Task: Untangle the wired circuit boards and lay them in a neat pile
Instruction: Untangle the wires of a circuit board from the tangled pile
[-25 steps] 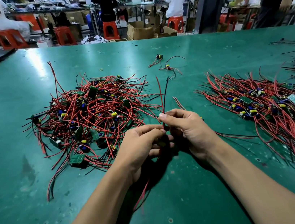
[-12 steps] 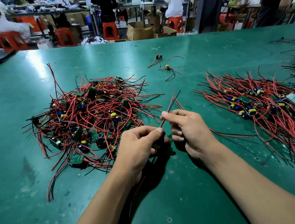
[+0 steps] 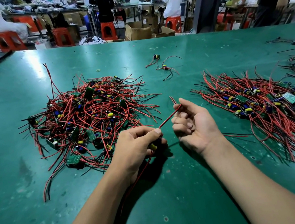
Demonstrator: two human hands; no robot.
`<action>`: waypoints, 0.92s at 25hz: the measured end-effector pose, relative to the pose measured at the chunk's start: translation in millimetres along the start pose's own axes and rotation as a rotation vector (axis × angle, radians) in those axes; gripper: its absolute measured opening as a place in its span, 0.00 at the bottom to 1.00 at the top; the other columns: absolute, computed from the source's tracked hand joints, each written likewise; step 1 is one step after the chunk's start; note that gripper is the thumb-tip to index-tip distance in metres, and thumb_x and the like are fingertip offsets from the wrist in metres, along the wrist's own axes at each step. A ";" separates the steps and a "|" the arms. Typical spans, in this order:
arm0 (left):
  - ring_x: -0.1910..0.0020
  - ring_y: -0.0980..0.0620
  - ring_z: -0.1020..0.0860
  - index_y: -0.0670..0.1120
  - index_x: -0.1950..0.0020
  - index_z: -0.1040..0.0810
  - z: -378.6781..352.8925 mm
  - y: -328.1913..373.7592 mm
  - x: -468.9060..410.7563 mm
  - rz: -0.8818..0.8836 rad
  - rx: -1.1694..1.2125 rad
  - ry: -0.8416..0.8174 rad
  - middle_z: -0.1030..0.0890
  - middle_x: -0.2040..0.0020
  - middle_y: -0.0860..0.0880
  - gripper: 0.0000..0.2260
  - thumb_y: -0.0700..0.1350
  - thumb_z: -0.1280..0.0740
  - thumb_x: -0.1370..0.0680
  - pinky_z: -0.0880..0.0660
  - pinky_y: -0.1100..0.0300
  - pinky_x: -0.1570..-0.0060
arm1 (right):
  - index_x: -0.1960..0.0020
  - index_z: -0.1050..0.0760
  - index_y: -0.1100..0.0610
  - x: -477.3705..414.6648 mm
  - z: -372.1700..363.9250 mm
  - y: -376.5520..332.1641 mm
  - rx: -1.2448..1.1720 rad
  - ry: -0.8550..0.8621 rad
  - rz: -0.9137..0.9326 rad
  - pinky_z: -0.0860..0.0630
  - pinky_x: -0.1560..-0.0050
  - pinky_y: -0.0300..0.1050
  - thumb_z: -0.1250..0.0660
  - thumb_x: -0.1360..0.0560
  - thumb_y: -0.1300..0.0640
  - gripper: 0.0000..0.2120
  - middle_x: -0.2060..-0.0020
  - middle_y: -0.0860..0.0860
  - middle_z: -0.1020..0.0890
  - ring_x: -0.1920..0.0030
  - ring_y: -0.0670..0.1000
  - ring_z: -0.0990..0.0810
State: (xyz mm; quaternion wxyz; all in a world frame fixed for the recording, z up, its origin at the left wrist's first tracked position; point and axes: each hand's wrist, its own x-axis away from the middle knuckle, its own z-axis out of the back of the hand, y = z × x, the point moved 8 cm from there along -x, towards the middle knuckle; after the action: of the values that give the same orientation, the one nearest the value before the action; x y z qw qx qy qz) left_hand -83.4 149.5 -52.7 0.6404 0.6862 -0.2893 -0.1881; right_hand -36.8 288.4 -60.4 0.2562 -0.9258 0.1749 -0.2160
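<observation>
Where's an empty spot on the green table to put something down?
Bare table lies at the near edge, left of the left hand, below the tangled heap. Another gap sits between that heap and the neat pile, beyond the right hand and the wired board. Both piles are crowded.

On the counter (image 3: 173, 193), a tangled heap (image 3: 91, 119) lay left and a straightened pile (image 3: 267, 108) right; the left hand (image 3: 138, 147) and right hand (image 3: 194, 124) sat between them, two stray boards (image 3: 164, 67) behind.

The right grip (image 3: 194, 124) has rolled palm-up and drawn away from the left grip (image 3: 136, 147); the red wire pair (image 3: 169, 116), upright before, now slants between them.
</observation>
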 end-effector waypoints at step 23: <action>0.67 0.49 0.18 0.40 0.61 0.18 5.2 -1.2 0.0 0.052 0.107 -0.016 0.17 0.64 0.40 0.07 0.38 0.31 0.23 0.21 0.61 0.67 | 0.53 0.22 0.64 1.8 -7.0 15.1 0.569 -0.095 0.096 0.42 0.81 0.32 0.28 0.29 0.61 0.08 0.73 0.48 0.28 0.79 0.41 0.40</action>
State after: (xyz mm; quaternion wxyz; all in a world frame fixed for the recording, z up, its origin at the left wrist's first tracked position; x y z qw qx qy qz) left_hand -86.5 145.5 -54.4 0.6051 0.7103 -0.3216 -0.1611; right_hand -41.9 272.7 -62.8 0.5232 -0.8167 0.1386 -0.2002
